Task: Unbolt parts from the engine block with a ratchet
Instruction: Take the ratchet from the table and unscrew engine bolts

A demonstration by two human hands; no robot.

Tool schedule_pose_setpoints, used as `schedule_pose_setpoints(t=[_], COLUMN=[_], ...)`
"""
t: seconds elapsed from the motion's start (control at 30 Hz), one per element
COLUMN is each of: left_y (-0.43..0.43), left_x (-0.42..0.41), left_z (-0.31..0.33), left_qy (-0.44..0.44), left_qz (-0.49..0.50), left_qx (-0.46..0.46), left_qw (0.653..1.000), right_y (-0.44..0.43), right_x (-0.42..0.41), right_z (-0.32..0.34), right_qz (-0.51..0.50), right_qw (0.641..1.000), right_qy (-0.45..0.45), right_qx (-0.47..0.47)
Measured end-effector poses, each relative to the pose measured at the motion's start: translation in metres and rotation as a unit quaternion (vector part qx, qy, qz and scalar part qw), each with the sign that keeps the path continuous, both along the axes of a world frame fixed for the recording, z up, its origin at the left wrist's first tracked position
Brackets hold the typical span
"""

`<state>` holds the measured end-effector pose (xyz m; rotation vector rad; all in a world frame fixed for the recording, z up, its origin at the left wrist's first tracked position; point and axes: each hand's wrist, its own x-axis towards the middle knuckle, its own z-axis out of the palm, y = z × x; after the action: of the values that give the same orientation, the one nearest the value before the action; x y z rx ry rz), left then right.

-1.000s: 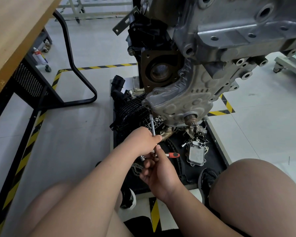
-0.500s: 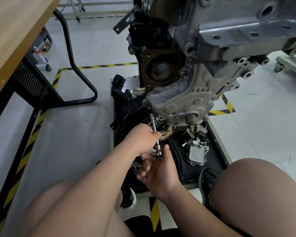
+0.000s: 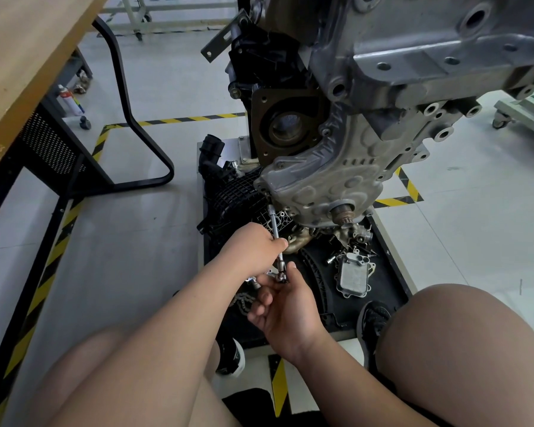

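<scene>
With the left hand gripping the ratchet mid-shaft and the right hand curling round its near end, the far tip is sitting at the engine block cover's lower-left edge, so the 2 hands should be keeping it straight and squarely seated.

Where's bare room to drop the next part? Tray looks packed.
Free: grey floor between the tray's left rim and the desk frame; also floor right of the tray, below the hazard tape corner. Crowded: tray itself, with oil cooler, loose bolts, intake manifold, and left hand and right hand gripping the ratchet.
</scene>
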<state>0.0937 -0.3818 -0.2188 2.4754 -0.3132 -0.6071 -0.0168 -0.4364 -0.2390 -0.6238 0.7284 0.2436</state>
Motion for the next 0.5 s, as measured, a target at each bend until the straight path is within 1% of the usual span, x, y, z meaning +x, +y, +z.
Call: schedule_pose_setpoints(t=[0.23,0.5], left_y=[-0.0005,0.0007], left_x=[-0.0007,-0.0017], left_z=[0.0033,0.0066], left_qy=[-0.003,-0.007], left_qz=[-0.003,-0.007], left_qx=[0.013,0.02], left_qw=[1.0,1.0], right_y=[-0.0008,-0.0021], right_x=[-0.0001,-0.0028], right_z=[-0.0023,-0.0069], right_qz=[-0.009,-0.006], right_qw=[0.999,0.997], right_qy=[0.0,-0.033], right_qx=[-0.034,-0.067])
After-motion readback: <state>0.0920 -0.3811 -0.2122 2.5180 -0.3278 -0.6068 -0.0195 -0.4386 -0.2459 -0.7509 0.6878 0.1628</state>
